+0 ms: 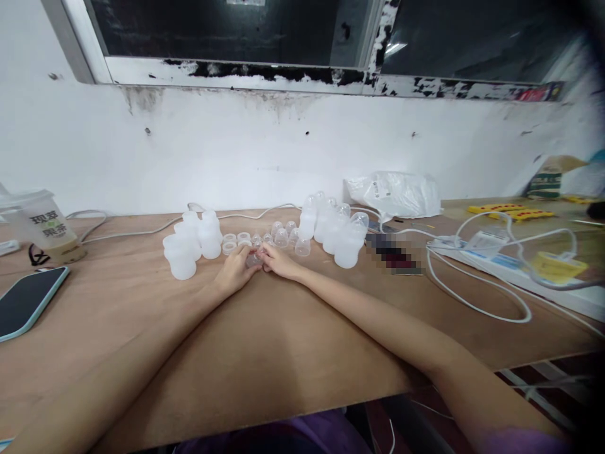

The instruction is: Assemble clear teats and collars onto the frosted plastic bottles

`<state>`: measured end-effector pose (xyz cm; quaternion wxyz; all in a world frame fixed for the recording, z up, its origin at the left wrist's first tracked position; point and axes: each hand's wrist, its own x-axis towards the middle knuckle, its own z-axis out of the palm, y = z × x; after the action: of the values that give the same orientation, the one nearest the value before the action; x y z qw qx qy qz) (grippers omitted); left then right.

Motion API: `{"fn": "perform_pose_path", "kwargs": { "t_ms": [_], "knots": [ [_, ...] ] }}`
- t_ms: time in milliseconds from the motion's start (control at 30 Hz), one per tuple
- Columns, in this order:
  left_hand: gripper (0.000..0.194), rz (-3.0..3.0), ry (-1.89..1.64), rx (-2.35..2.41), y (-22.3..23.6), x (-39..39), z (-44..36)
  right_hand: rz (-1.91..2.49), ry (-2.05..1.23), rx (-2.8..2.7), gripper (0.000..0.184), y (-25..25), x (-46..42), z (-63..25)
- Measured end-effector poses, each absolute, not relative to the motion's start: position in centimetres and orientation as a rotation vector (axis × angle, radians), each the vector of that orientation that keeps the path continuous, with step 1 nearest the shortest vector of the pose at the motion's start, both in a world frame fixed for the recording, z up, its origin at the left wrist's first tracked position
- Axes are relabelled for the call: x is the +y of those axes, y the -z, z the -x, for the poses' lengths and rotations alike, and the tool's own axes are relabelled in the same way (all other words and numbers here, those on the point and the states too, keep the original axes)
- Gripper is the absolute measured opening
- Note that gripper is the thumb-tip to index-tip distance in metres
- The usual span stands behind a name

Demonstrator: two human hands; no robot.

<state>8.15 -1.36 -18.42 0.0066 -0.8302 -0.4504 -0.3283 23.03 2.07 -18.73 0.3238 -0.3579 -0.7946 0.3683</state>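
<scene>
My left hand (235, 271) and my right hand (280, 261) meet over the middle of the table, fingers closed around a small clear piece (254, 259). The fingers cover much of it, and its exact kind is hard to tell. Just behind my hands stand a few clear bottle nipples (267, 238). White screw rings (229, 240) are stacked left of these, and clear domed caps (280, 237) sit to the right. Several frosted white bottles (181, 263) are grouped on the left. On the right, more frosted bottles (346, 251) wear clear caps.
At the left are a drink cup (57, 230) and a phone (29, 304). A white plastic bag (394, 194) lies against the wall. White cables (466, 309) and a power strip (515, 268) spread over the right side. The wooden table (265, 359) ends close to my body.
</scene>
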Motion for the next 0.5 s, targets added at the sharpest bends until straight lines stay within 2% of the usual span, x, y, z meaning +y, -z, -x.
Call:
{"fn": "perform_pose_path", "kwargs": {
  "t_ms": [100,200,400,500],
  "knots": [
    [0.031,2.583,0.992,-1.473,18.8,-1.3,-7.7,1.01,-1.06,-1.947,0.015,18.7,2.3,-23.1],
    [0.031,2.544,0.902,-1.537,19.0,-1.4,-6.9,1.068,-0.98,-1.869,0.017,18.6,2.2,-23.6],
    [0.032,2.405,0.687,-1.525,18.5,-1.7,-6.8,1.355,-0.236,-2.117,0.021,18.5,1.3,-23.8],
    [0.031,2.374,0.62,-1.541,18.3,-1.8,-7.0,1.416,-0.129,-2.249,0.029,18.4,1.1,-23.5]
  ]
}}
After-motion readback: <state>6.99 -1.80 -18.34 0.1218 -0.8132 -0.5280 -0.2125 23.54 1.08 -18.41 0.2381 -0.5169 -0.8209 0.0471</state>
